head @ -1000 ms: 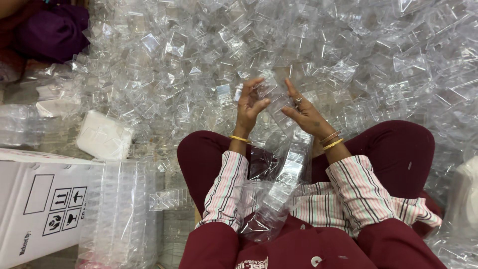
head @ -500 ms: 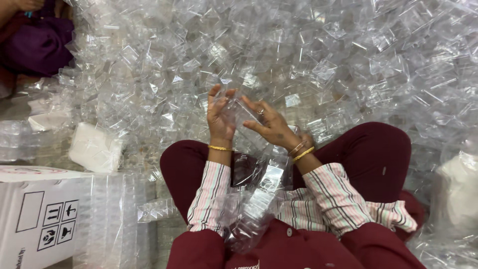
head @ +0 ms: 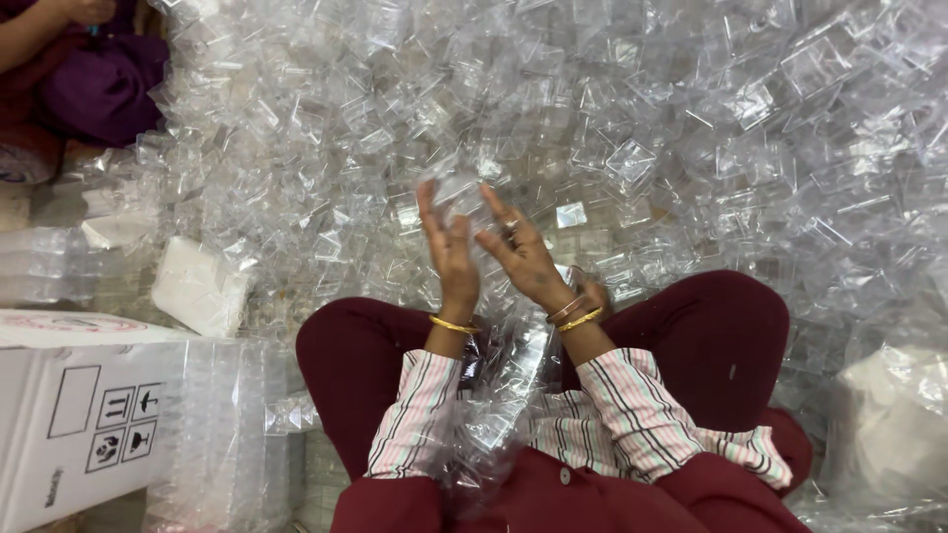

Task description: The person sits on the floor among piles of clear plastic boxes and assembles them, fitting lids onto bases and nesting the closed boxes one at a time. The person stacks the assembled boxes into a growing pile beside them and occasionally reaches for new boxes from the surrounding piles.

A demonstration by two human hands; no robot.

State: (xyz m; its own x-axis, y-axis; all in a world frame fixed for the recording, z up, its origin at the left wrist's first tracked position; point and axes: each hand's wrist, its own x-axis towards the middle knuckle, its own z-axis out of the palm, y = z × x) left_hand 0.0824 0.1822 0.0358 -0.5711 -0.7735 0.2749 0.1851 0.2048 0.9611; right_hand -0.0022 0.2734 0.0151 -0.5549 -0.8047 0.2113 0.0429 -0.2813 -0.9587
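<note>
both hands, left hand and right hand, grip a clear plastic piece; white cardboard box with black pictogram label far left of them.

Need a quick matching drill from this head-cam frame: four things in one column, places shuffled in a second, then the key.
Things:
1. clear plastic piece
2. white carton
3. purple garment
4. gold bangles

Places:
A. top left corner
B. on the right wrist
C. between the left hand and right hand
D. bottom left, beside the knee

Pairs: 1-C, 2-D, 3-A, 4-B
</note>
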